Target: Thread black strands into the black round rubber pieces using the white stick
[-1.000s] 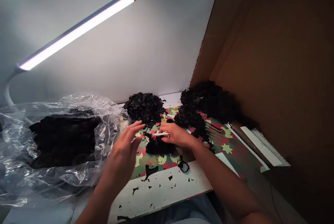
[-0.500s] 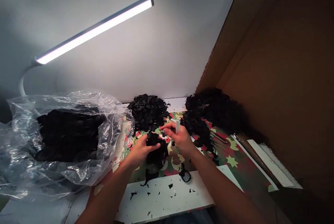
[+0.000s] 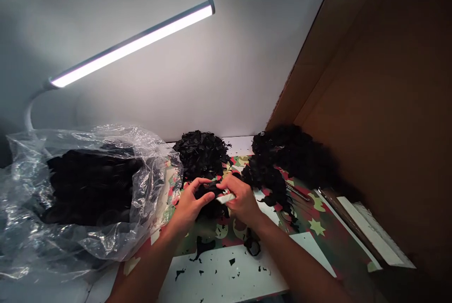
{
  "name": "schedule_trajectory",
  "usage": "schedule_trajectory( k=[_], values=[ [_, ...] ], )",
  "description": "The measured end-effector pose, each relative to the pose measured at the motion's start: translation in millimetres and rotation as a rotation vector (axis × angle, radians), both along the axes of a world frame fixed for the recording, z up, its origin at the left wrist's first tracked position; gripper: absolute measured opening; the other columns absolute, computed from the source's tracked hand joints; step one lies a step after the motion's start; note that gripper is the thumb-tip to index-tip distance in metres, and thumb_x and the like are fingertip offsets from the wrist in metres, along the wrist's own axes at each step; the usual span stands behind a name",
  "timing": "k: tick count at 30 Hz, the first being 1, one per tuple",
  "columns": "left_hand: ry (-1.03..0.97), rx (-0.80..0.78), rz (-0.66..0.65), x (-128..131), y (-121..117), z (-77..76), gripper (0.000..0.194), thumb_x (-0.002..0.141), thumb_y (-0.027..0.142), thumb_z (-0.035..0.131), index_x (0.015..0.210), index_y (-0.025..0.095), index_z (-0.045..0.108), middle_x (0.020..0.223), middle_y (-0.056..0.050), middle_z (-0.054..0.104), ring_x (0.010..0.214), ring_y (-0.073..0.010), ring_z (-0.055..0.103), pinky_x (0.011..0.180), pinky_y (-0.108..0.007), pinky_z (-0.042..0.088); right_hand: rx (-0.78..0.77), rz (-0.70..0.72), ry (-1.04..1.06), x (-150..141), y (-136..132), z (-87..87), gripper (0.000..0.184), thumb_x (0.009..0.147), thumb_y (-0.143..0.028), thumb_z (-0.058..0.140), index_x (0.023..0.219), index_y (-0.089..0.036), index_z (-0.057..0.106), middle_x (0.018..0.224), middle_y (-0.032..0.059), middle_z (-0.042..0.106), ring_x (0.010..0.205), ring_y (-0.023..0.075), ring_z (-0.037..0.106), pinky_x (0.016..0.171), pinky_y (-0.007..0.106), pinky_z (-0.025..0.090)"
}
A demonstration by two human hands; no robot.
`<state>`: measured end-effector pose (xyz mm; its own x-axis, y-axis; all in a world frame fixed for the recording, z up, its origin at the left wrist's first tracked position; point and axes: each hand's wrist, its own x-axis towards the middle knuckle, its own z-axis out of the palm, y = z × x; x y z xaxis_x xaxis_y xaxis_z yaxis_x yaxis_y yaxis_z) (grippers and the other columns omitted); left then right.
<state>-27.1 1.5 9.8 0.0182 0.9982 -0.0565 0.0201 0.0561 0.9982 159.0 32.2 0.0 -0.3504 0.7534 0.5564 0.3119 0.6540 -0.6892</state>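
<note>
My left hand [image 3: 190, 204] curls its thumb and fingers round a dark, thin black piece [image 3: 212, 184], whose full shape is hidden by the fingers and the black scraps behind it. Against that piece, my right hand [image 3: 242, 199] is closed on a small white stick-like tool [image 3: 226, 198], slanting out below the thumb. Under both hands lie more black scraps [image 3: 208, 211]. A black ring-shaped piece [image 3: 252, 245] rests by my right forearm, and a curved black strip [image 3: 205, 245] lies nearer my left.
A clear plastic bag [image 3: 151, 199] full of stacked black pieces stands left. Behind my hands are a heap of black shreds [image 3: 201, 152] and a larger black pile [image 3: 296, 155]. Metal tweezers-like tool [image 3: 298, 192] lies right, near a cardboard wall [image 3: 370, 82]. A lamp [image 3: 137, 44] shines above.
My right hand has come down and left against the black piece. The white tool has swung from upright to slanting. My left fingers have risen slightly, lifting the piece from the scraps.
</note>
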Motion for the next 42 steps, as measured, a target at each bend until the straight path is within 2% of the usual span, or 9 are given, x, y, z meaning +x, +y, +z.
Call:
schedule_trajectory(
  k=[6, 10, 14, 17, 19, 22, 25, 32, 42],
  values=[
    [-0.038, -0.069, 0.010, -0.3, -2.5, 4.9, 0.043, 0.063, 0.040, 0.087, 0.095, 0.020, 0.065, 0.078, 0.002, 0.069, 0.070, -0.0164, 0.063, 0.064, -0.025, 0.048, -0.019, 0.057, -0.020, 6.6, 2.0, 10.1, 0.027, 0.089, -0.025, 0.069, 0.116, -0.022, 0.070, 0.104, 0.0077, 0.062, 0.096, 0.0215, 0.062, 0.082, 0.035, 0.053],
    [-0.055, -0.098, 0.024, -6.3, -1.8, 8.6, 0.045, 0.064, 0.038, 0.086, 0.099, 0.020, 0.064, 0.078, 0.003, 0.069, 0.067, -0.0148, 0.063, 0.062, -0.023, 0.048, -0.014, 0.050, 0.041, 6.1, -2.1, 15.9, 0.031, 0.099, -0.031, 0.053, 0.124, -0.025, 0.070, 0.118, 0.0098, 0.060, 0.107, 0.0234, 0.061, 0.096, 0.042, 0.050],
    [0.047, -0.082, 0.001, -11.1, 0.3, 10.3, 0.039, 0.067, 0.032, 0.081, 0.101, 0.019, 0.067, 0.083, 0.000, 0.070, 0.074, -0.0163, 0.064, 0.065, -0.024, 0.047, -0.099, -0.114, 0.205, 8.3, -7.7, 23.9, 0.051, 0.107, -0.039, 0.027, 0.111, -0.026, 0.076, 0.126, 0.0088, 0.061, 0.113, 0.0248, 0.060, 0.101, 0.044, 0.048],
    [0.196, -0.020, -0.020, -12.4, 0.8, 10.4, 0.033, 0.070, 0.026, 0.075, 0.102, 0.019, 0.071, 0.096, -0.003, 0.072, 0.081, -0.0182, 0.065, 0.069, -0.025, 0.049, -0.131, -0.074, 0.220, 10.4, -9.7, 26.7, 0.067, 0.106, -0.051, 0.018, 0.095, -0.024, 0.078, 0.099, 0.0086, 0.069, 0.092, 0.0229, 0.067, 0.085, 0.039, 0.054],
    [0.253, 0.008, -0.034, -12.9, 0.8, 9.6, 0.031, 0.071, 0.025, 0.073, 0.102, 0.020, 0.071, 0.097, -0.003, 0.073, 0.080, -0.0181, 0.066, 0.066, -0.025, 0.049, -0.107, 0.024, 0.166, 8.8, -10.7, 25.1, 0.060, 0.105, -0.055, 0.027, 0.097, -0.022, 0.077, 0.084, 0.0072, 0.071, 0.083, 0.0224, 0.069, 0.077, 0.037, 0.056],
    [0.284, 0.006, -0.051, -13.8, 0.7, 8.0, 0.030, 0.073, 0.025, 0.070, 0.103, 0.021, 0.068, 0.083, 0.000, 0.071, 0.068, -0.0163, 0.064, 0.059, -0.024, 0.047, -0.027, 0.090, 0.050, 1.9, -12.4, 17.8, 0.029, 0.101, -0.042, 0.053, 0.108, -0.022, 0.072, 0.092, 0.0068, 0.075, 0.091, 0.0220, 0.071, 0.081, 0.035, 0.057],
    [0.325, 0.027, -0.048, -14.5, 0.4, 7.4, 0.033, 0.074, 0.024, 0.069, 0.106, 0.021, 0.066, 0.079, 0.002, 0.070, 0.064, -0.0155, 0.062, 0.057, -0.025, 0.046, 0.071, 0.097, -0.009, -5.0, -12.2, 8.6, 0.011, 0.098, -0.026, 0.059, 0.099, -0.021, 0.068, 0.102, 0.0079, 0.075, 0.092, 0.0194, 0.072, 0.081, 0.032, 0.058],
    [0.404, 0.151, -0.053, -13.0, -0.8, 8.0, 0.038, 0.070, 0.018, 0.070, 0.107, 0.021, 0.065, 0.104, -0.004, 0.074, 0.099, -0.0230, 0.067, 0.088, -0.034, 0.050, 0.350, 0.125, -0.119, -7.7, -6.1, 4.1, 0.007, 0.097, -0.020, 0.059, 0.091, -0.020, 0.063, 0.108, 0.0111, 0.075, 0.100, 0.0216, 0.070, 0.084, 0.037, 0.057],
    [0.379, 0.205, -0.071, -13.2, -3.0, 8.5, 0.042, 0.071, 0.019, 0.072, 0.112, 0.023, 0.064, 0.107, -0.003, 0.074, 0.101, -0.0235, 0.068, 0.089, -0.034, 0.050, 0.417, 0.128, -0.267, -10.2, -9.1, 0.5, 0.011, 0.099, -0.017, 0.053, 0.098, -0.021, 0.063, 0.113, 0.0105, 0.075, 0.107, 0.0241, 0.068, 0.088, 0.041, 0.053]
  ],
)
